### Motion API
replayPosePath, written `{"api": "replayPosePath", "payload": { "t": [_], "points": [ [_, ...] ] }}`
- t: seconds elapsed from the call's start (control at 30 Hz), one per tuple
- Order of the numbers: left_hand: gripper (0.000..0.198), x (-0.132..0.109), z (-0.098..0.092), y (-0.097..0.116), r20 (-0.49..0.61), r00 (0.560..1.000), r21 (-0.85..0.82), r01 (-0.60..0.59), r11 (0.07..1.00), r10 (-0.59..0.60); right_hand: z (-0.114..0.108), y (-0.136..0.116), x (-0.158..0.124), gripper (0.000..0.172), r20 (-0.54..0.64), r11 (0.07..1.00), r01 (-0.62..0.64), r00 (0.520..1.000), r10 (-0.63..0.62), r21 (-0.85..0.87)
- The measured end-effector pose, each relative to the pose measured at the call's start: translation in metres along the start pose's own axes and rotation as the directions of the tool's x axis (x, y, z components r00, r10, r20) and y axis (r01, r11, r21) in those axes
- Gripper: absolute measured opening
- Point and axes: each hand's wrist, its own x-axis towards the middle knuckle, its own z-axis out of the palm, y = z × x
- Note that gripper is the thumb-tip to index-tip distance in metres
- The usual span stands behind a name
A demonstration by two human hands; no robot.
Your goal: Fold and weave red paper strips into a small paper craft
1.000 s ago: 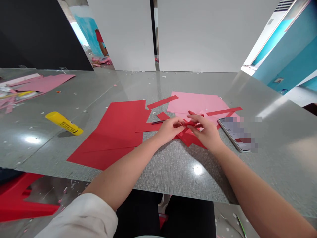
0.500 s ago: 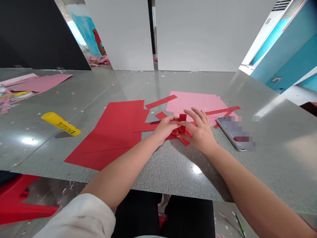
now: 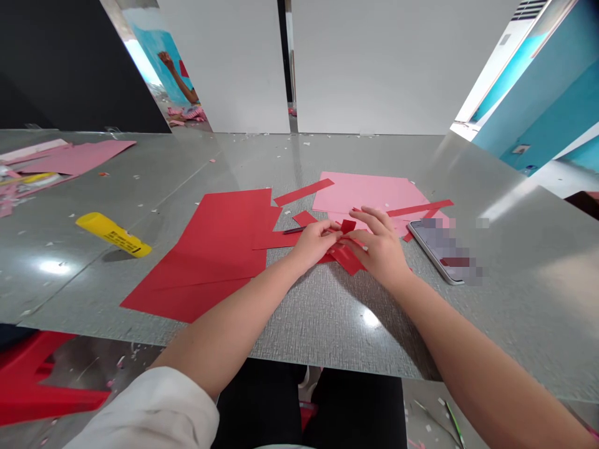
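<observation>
My left hand [image 3: 312,244] and my right hand [image 3: 378,244] meet over a bundle of folded and crossed red paper strips [image 3: 345,251], pinching it from both sides. The right hand's fingers curve over the bundle's far side. A dark pen or slim knife [image 3: 294,230] lies just beyond my left fingers, on a long red paper strip [image 3: 276,240]. A large red paper sheet [image 3: 201,252] spreads to the left of my left forearm. Behind my right hand lies a pink paper sheet [image 3: 360,193].
A phone with a blurred screen [image 3: 437,251] lies right of my right hand. A yellow glue stick [image 3: 113,234] lies on the grey table [image 3: 337,324], with pink paper stacks [image 3: 77,156] at far left. A co-worker's raised arm [image 3: 175,78] shows beyond. A red stool [image 3: 28,390] stands below left.
The red strips have been turned and refolded between my hands, and the upright tab has shrunk and flattened. My right fingers have closed over the bundle. The distant person's arm has risen.
</observation>
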Motion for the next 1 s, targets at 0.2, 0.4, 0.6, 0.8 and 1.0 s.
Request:
{"api": "replayPosePath", "payload": {
  "t": [0.2, 0.4, 0.6, 0.8, 1.0],
  "points": [
    [0.015, -0.0019, -0.0008, 0.0008, 0.057, 0.997, 0.039, -0.057, 0.998, 0.054, -0.0004, 0.0025, 0.0025, 0.014, 0.207, 0.751, -0.517, 0.855, 0.476, 0.410],
    [0.023, -0.0030, 0.0007, -0.0004, 0.132, 0.986, 0.099, -0.115, 0.988, 0.101, -0.0008, 0.0028, 0.0039, 0.026, 0.211, 0.560, -0.545, 0.807, 0.551, 0.624],
    [0.017, -0.0019, -0.0005, -0.0018, 0.076, 0.982, 0.145, -0.184, 0.972, 0.174, 0.0004, 0.0026, 0.0035, 0.041, 0.247, 0.546, -0.551, 0.810, 0.532, 0.632],
    [0.014, -0.0007, -0.0001, 0.0007, -0.067, 0.971, 0.097, -0.222, 0.970, 0.229, -0.0003, 0.0028, 0.0030, 0.019, 0.311, 0.528, -0.607, 0.779, 0.545, 0.595],
    [0.015, -0.0004, -0.0009, -0.0002, -0.055, 0.964, 0.120, -0.254, 0.960, 0.262, -0.0028, 0.0012, 0.0045, 0.021, 0.206, 0.593, -0.585, 0.786, 0.583, 0.553]
  ]
}}
